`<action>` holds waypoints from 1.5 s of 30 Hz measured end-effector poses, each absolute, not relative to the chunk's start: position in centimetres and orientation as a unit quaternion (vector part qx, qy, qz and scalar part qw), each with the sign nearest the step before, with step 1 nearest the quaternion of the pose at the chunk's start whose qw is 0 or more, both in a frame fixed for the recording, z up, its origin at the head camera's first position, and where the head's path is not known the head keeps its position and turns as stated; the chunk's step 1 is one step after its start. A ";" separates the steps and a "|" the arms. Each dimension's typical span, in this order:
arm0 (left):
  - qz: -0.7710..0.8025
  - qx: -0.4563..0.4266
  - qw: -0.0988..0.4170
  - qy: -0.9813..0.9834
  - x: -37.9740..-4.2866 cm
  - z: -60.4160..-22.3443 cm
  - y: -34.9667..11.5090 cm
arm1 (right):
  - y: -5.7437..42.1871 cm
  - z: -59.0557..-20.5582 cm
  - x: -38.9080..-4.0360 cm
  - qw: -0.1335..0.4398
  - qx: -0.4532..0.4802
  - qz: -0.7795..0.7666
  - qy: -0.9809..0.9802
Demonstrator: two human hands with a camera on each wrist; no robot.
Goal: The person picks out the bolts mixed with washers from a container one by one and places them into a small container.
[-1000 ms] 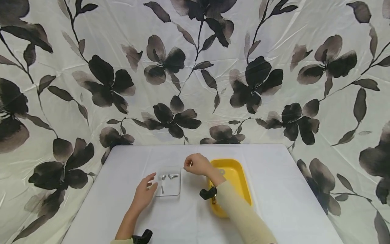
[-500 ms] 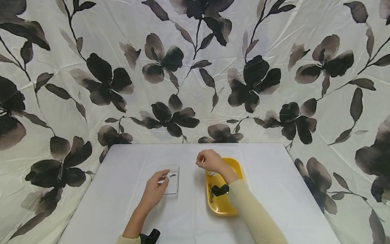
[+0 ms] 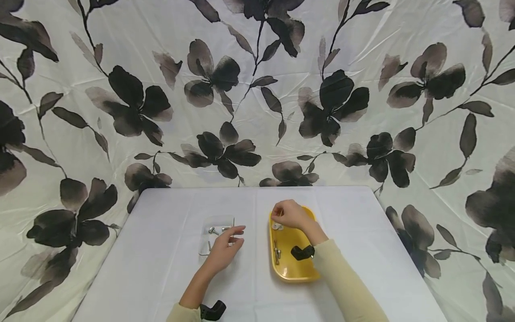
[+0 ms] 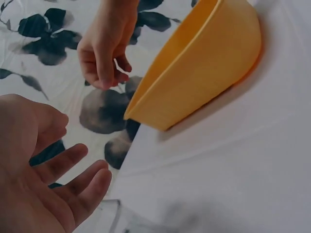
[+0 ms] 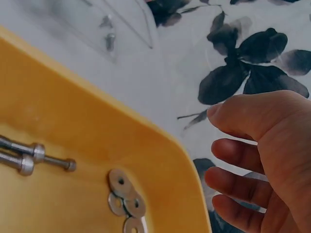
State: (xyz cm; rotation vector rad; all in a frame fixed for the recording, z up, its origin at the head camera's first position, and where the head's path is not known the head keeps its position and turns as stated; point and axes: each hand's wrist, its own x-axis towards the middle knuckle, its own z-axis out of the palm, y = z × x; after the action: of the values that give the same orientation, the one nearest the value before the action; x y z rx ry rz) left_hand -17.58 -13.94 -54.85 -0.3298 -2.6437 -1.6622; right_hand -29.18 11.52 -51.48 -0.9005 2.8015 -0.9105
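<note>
Two loose hands, no grip that I can see
Left hand (image 3: pixel 224 251) is relaxed, fingers apart, by the right side of a clear square plastic box (image 3: pixel 219 221) of silver screws (image 3: pixel 213 231). Right hand (image 3: pixel 292 215) is loosely curled near the far left corner of a rounded yellow plastic tray (image 3: pixel 295 269) of flat silver washers (image 5: pixel 129 200) and metal bolts (image 5: pixel 34 151), same white counter (image 3: pixel 120 277).

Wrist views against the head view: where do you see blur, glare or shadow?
Head view: brighter, with a small glint near the lower end of the yellow tray; left wrist view: dimmer, a soft shadow on the white table beside the tray; right wrist view: the clear box is blurred, the washers somewhat sharper.
</note>
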 end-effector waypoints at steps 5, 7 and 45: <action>-0.530 -0.105 -0.058 -0.840 -18.0 -55.6 -12.6 | 12.4 -52.3 -28.6 0.048 -0.289 -0.302 0.907; -0.537 -0.106 -0.079 -0.833 -18.1 -56.0 -12.2 | 12.8 -52.7 -28.4 0.050 -0.283 -0.303 0.909; -0.701 -0.094 -0.159 -0.688 -17.4 -61.3 -6.7 | 12.8 -58.6 -27.0 0.142 -0.233 -0.335 0.902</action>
State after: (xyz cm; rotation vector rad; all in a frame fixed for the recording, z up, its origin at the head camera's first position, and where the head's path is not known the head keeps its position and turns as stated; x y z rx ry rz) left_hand -17.39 -6.73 -61.29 -0.3297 -2.4139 -2.4588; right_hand -26.96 12.79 -58.63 -0.6729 2.6030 -0.9670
